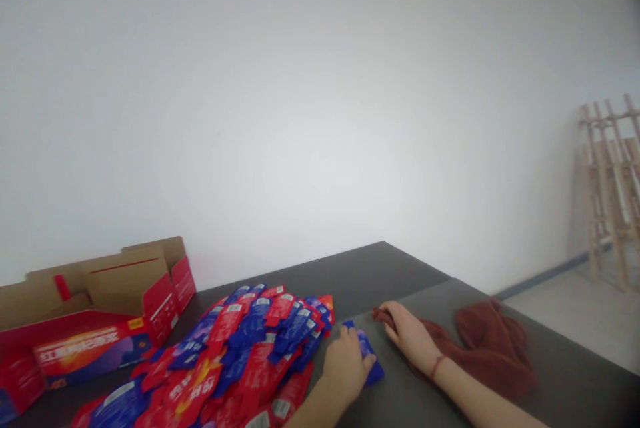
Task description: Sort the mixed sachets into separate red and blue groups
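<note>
A flat, glossy blue sachet (pixel 369 356) is pinned to the dark matte table (pixel 400 268) under the left hand (pixel 345 365), while crumpled maroon cloth (pixel 493 341) is pinched by the right hand (pixel 410 335). A heap of red and blue sachets (pixel 240 355) is seen just left, with an open cardboard box (pixel 100 315) behind it.

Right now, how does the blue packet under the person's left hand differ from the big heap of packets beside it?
The blue packet lies alone and flat on the dark table, partly covered by the left hand; the heap of packets is many, overlapping at all angles. The single one is blue only; the heap mixes red and blue. Both look like the same glossy sachets.
</note>
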The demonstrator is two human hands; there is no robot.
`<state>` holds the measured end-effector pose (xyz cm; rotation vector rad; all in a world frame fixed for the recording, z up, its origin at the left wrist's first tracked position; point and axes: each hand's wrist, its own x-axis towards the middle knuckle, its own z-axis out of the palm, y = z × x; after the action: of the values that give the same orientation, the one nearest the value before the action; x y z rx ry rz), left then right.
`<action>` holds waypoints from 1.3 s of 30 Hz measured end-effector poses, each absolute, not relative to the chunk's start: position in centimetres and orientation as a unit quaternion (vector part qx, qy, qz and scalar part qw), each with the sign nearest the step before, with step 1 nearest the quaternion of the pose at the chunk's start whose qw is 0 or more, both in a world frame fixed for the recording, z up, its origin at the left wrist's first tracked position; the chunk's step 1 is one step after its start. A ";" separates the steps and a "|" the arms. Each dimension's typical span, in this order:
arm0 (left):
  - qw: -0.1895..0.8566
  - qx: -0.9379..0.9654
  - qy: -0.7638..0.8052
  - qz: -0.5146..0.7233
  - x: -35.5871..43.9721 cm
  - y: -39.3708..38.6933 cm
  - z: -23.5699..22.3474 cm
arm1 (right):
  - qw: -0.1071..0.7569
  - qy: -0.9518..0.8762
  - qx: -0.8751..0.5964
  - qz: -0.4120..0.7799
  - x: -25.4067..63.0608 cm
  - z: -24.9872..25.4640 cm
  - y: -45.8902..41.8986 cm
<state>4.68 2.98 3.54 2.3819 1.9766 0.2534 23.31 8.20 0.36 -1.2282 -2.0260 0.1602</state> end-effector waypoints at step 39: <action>-0.016 0.853 0.503 0.138 -0.8 1.1 0.3 | 0.237 -0.910 -0.330 0.079 18.2 1.5 4.4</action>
<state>-0.76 1.12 0.27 2.7059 1.5976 0.4380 18.19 4.36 1.51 -0.9052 -2.4940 0.2169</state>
